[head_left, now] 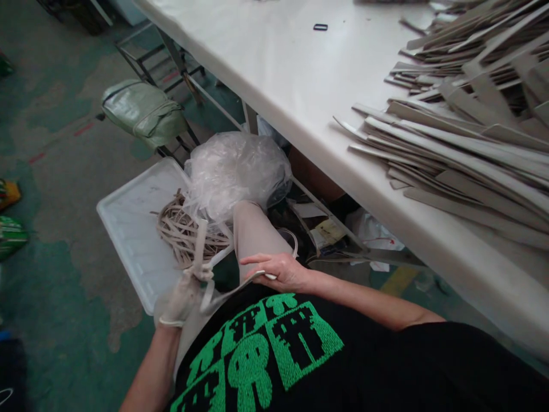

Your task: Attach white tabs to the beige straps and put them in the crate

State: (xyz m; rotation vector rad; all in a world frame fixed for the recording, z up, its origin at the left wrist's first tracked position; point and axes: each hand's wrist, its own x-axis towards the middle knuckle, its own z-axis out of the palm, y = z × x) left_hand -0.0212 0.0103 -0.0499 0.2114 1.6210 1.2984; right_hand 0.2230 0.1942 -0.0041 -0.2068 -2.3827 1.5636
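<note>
L grip [182, 302], in a whitish glove, is closed round a pale strap [270, 276]; bare R grip [283, 272] has it pinched nr one end, fingers drawn in narrow. Strap runs in a short, loose curve btwn the hands, over the lap, just above the black T-shirt [317, 357]. Another pale length stands up out of the L grip; can't tell if it's the same piece, as the L fingers are blurred

Next out: trouser leg [257, 234] just beyond the R hand, w/ a thin loop [295, 243] at its side. Past the L hand, a white tray [128, 229] w/ a tangled heap of narrow strips [174, 223] on it, a clear plastic bag [238, 169] right beside the heap. Up & to the R, the desk [300, 80] w/ piled flat strips [463, 166], some ends over the edge, plus a small black slider buckle [320, 27] well apart from them

Risks, my read: slick glove or thin R pinch could let the strap slip; uneven pull could twist or kink it; upright length could snag on the glove or catch the heap & drag strips off the tray; a sleeve or elbow brushing the overhanging ends could pull the desk pile down
</note>
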